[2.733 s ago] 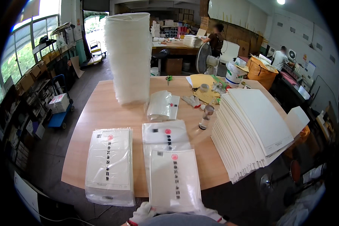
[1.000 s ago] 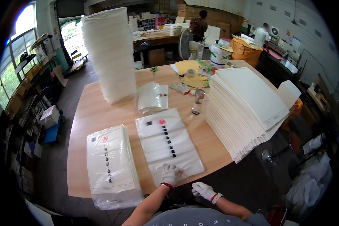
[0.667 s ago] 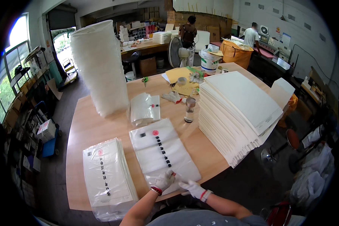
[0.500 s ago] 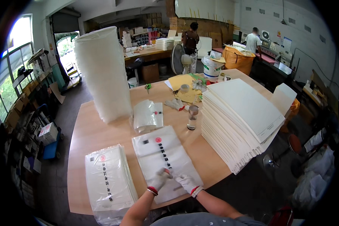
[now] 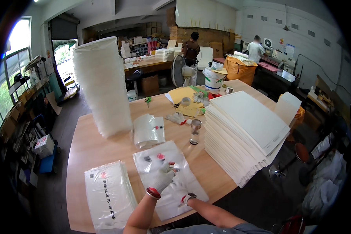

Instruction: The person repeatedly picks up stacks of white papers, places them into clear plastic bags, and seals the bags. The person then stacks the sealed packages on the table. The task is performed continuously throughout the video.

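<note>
A white plastic-covered packet (image 5: 146, 171) with a red round stamp and dark print lies on the table in front of me. Over its upper middle is my left hand (image 5: 162, 177), in a white glove with a red cuff. Its fingers are curled together near the print; what they pinch, if anything, is too small to make out. My right hand (image 5: 178, 188), gloved too, lies on the packet beside it with fingers stretched forward. To the left rests a stack of similar clear-wrapped packets (image 5: 110, 195). Beyond the packet is a smaller pile of clear bags (image 5: 148, 130).
A tall roll of white wrap (image 5: 103, 87) stands at the far left of the table (image 5: 80, 152). On the right rises a high stack of white sheets (image 5: 245, 128). A glass jar (image 5: 195, 132), spare glove (image 5: 177, 118) and green scissors (image 5: 148, 101) lie between. Two people work behind.
Both hands have moved forward up the packet, and my left hand now covers much of its dark print. My view has tilted up slightly.
</note>
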Tool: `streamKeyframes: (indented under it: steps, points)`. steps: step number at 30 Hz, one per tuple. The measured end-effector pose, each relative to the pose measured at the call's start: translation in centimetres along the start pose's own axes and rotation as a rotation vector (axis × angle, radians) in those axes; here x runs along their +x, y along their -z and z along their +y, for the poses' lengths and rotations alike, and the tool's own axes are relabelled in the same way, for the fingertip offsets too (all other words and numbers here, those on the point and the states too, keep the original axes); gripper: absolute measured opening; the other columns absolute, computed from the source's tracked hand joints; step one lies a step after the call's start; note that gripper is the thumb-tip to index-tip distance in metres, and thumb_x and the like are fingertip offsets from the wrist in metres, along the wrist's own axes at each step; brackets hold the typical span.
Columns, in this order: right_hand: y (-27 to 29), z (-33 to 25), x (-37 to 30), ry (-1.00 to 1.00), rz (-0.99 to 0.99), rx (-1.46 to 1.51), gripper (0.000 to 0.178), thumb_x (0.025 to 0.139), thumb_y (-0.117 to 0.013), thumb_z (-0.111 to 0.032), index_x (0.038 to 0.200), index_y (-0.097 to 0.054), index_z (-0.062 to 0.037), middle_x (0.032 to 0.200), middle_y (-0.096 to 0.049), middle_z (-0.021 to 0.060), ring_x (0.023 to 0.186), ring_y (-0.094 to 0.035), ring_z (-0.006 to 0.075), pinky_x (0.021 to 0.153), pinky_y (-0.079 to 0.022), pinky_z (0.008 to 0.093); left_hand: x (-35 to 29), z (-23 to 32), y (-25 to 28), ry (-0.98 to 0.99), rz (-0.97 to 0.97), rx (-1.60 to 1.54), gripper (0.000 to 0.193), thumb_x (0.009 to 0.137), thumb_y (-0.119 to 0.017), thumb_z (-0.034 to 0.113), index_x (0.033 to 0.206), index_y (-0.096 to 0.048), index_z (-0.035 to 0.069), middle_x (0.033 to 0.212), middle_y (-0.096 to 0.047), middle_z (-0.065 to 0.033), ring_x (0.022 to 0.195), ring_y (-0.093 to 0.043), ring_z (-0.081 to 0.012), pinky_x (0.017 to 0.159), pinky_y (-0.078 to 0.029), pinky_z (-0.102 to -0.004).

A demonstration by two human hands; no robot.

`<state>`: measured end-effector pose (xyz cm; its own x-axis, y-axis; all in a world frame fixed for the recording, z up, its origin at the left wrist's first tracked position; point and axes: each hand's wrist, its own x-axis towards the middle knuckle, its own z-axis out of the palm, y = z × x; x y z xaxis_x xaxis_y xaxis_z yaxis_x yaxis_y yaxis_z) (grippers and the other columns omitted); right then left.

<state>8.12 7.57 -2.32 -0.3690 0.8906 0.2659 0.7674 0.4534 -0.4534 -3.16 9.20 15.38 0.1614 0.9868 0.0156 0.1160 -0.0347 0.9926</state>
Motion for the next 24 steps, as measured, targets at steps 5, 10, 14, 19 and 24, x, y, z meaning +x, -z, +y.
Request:
streamKeyframes:
  steps: [5, 10, 14, 19, 24]
  points:
    - [7.8, 0.2, -3.0, 0.148, -0.276, 0.303, 0.037, 0.074, -0.063, -0.027, 0.099, -0.057, -0.0004, 0.098, -0.060, 0.0157, 0.089, -0.057, 0.0322, 0.082, -0.044, 0.0382, -1.1, -1.3, -2.8, -0.083, -0.011, 0.338, 0.037, 0.078, -0.056, 0.006, 0.113, -0.046, -0.003, 0.085, -0.062, -0.0121, 0.073, -0.059, -0.0247, 0.067, -0.046, -0.0331]
    - [31.9, -1.9, -6.7, 0.298, 0.097, 0.241, 0.011, 0.084, -0.055, -0.012, 0.091, -0.061, -0.0071, 0.092, -0.060, 0.0104, 0.088, -0.057, 0.0246, 0.074, -0.046, 0.0322, -4.6, 0.9, -2.4, -0.561, 0.237, 0.847, 0.048, 0.070, -0.068, 0.015, 0.111, -0.047, 0.000, 0.085, -0.058, -0.0142, 0.078, -0.058, -0.0322, 0.067, -0.047, -0.0391]
    - [44.0, 0.6, -6.8, 0.178, 0.525, -0.595, 0.050, 0.072, -0.068, -0.026, 0.115, -0.047, -0.0103, 0.108, -0.055, 0.0113, 0.101, -0.052, 0.0324, 0.082, -0.047, 0.0367, -4.9, 1.8, -2.6, -0.649, 0.295, 0.912, 0.048, 0.068, -0.070, 0.016, 0.109, -0.048, 0.001, 0.086, -0.058, -0.0139, 0.078, -0.058, -0.0314, 0.066, -0.047, -0.0385]
    - [45.8, 6.1, -5.7, 0.166, 0.348, -0.432, 0.050, 0.071, -0.068, -0.028, 0.113, -0.048, -0.0100, 0.099, -0.058, 0.0153, 0.094, -0.057, 0.0322, 0.077, -0.048, 0.0365, -6.4, 4.8, -4.5, -0.689, 0.208, 0.750, 0.042, 0.067, -0.070, 0.014, 0.104, -0.052, 0.003, 0.083, -0.060, -0.0105, 0.077, -0.059, -0.0287, 0.064, -0.048, -0.0359]
    - [47.3, 7.7, -5.1, 0.280, 0.477, -0.719, 0.018, 0.070, -0.064, -0.021, 0.081, -0.054, -0.0104, 0.065, -0.055, 0.0079, 0.053, -0.055, 0.0274, 0.048, -0.044, 0.0387, -7.9, 10.0, -9.0, -0.660, -0.226, 0.428, 0.027, 0.074, -0.063, 0.008, 0.100, -0.056, 0.003, 0.090, -0.063, -0.0076, 0.075, -0.062, -0.0226, 0.064, -0.049, -0.0325]
